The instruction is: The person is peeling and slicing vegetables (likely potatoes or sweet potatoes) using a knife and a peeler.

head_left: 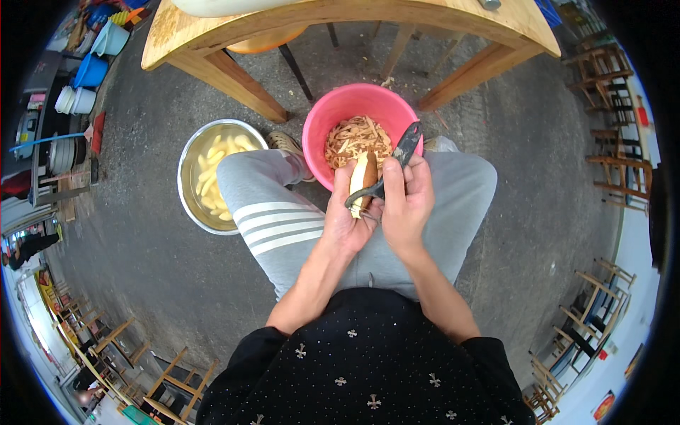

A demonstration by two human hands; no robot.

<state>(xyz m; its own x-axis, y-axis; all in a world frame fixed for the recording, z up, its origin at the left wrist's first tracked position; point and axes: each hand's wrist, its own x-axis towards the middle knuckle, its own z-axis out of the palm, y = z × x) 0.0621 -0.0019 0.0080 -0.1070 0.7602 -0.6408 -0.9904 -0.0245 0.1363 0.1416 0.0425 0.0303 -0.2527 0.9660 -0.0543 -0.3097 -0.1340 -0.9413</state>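
My left hand (345, 216) grips a long, half-peeled root vegetable (358, 185) with brown skin and pale yellow flesh, too little shown to tell the exact kind. Closed round the black handle of a peeler (405, 145) is my right hand (409, 198). The peeler's head lies across the vegetable's lower part. Just beyond both hands, between my knees, stands a pink basin (315, 134) with brown and pale peelings (350, 140) in it. By my left leg a steel bowl (185, 191) holds several peeled, pale yellow pieces (212, 166) in liquid.
A wooden table (368, 13) stands ahead, its legs beyond the pink basin, with a stool (273, 41) beneath. Blue buckets (91, 71) and shelving line the far left. Wooden chairs (609, 170) stand along the right wall, more at lower left. The floor (142, 212) is grey concrete.
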